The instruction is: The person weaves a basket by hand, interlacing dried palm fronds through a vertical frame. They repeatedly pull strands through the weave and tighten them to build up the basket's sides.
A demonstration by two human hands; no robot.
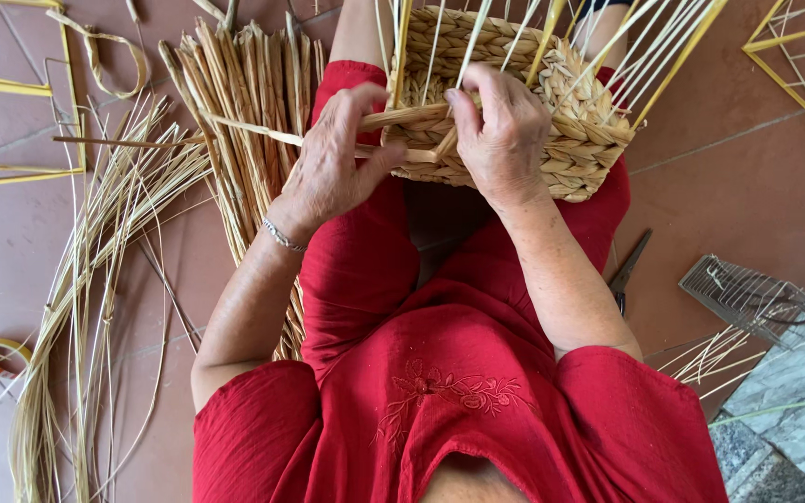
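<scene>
Fingers (both hands) on one woven basket

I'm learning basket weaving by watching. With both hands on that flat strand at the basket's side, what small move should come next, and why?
Probably draw the strand snug with the left hand: its loose end trails out toward the straw bundle, while the right hand pins it against the woven basket.

- Terracotta tile floor with pale grout lines spreads all around the grip.
- Grey stone slab lies low to its right.
- Even, soft daylight falls throughout, with no hard shadows.
</scene>
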